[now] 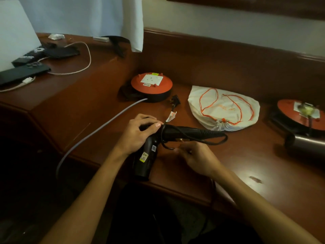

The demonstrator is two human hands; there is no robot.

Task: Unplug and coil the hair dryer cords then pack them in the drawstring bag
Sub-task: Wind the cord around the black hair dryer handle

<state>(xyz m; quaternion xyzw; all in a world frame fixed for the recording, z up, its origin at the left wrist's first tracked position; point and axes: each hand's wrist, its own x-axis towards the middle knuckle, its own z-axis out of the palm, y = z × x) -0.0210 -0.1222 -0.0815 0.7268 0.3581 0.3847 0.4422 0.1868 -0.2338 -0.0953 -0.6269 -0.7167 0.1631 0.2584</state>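
Head view shows the left hand (140,132) gripping the rigid black hair dryer (149,152) while the right hand (195,157), at its four o'clock, seemingly pinches the limp, springy cord (207,142), best held near the handle.

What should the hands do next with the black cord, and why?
Probably wind the next loop: the left hand grips the hair dryer, the right hand pinches the cord, and the plug lies loose on the desk.

Glossy wood desk (228,166); matt black plastic dryer (149,152); white cloth bag (223,110).
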